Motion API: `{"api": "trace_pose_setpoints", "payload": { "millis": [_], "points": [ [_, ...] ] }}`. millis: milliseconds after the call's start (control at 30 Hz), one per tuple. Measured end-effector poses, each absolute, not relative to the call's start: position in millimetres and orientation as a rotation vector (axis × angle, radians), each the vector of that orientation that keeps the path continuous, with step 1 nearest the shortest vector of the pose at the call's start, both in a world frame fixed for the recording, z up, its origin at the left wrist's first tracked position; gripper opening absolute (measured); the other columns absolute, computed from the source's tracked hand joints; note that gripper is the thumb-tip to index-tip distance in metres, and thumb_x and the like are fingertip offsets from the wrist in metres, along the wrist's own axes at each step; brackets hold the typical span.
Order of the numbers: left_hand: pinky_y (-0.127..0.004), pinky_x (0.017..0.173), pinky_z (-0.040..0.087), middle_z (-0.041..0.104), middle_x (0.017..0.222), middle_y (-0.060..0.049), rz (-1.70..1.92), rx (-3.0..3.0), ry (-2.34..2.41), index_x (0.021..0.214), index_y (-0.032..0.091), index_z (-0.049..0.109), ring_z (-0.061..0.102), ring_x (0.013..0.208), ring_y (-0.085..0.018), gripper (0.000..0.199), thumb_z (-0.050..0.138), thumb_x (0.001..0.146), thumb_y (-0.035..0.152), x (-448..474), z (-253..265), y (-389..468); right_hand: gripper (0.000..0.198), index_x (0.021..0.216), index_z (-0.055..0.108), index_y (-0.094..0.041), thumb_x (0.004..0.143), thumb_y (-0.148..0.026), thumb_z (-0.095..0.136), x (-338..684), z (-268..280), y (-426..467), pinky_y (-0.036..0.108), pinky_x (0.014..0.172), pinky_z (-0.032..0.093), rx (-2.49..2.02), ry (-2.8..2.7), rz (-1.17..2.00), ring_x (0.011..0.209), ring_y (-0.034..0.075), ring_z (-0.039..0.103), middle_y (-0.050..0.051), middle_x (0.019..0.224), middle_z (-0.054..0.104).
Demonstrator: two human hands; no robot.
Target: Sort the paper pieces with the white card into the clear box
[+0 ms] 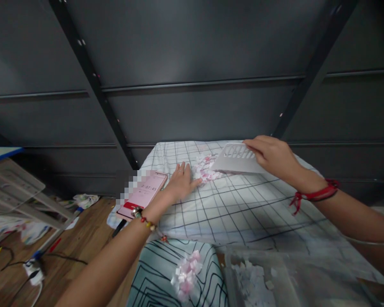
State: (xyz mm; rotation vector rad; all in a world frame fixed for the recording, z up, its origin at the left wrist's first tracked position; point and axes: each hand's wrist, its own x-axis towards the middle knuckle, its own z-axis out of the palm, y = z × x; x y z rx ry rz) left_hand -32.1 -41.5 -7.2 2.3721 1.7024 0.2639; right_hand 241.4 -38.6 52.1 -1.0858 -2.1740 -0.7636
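My right hand point(272, 157) pinches the far edge of a white slotted panel point(232, 160), thin and stiff-looking, held tilted above the cloth. Under its left edge lies a flat pile of small pink and white pieces point(206, 168); part of the pile is hidden by the panel. My left hand point(181, 183) rests palm down on the checked white cloth point(192, 217), fingers stretched out, just left of the pile. It holds nothing. Another clump of shiny pink and white pieces point(187, 275) sits nearer me on a green patterned fabric point(156, 273).
A phone point(147, 192) showing a timer lies beside my left wrist. A clear plastic box point(294, 273) with whitish flakes point(252, 281) stands at front right. Dark panels point(198, 111) rise behind the cloth. A power strip point(33, 270) and cables lie on the floor at left.
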Motion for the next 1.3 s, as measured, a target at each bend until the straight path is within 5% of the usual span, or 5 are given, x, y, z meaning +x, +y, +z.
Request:
{"api": "trace_pose_setpoints", "payload": {
  "millis": [733,1300],
  "points": [
    [-0.044,0.110,0.015,0.016,0.149,-0.021,0.467,2.249,1.663,0.141,0.004,0.017,0.010,0.138,-0.029,0.072,0.027,0.090,0.054,-8,-19,11,0.036,0.094,0.059,-0.021,0.074,0.002,0.040,241,16,-18,0.033,0.071,0.035,-0.740,-1.973,-0.964,0.063,0.013,0.052,-0.002,0.070,0.061],
    [-0.046,0.110,0.019,0.019,0.149,-0.017,0.409,2.572,1.402,0.142,0.010,0.018,0.012,0.137,-0.032,0.069,0.039,0.090,0.051,-3,-21,1,0.034,0.091,0.062,-0.025,0.075,-0.005,0.039,276,30,-18,0.038,0.074,0.038,-1.034,-2.067,-0.953,0.067,0.017,0.056,0.001,0.072,0.063]
  ]
}}
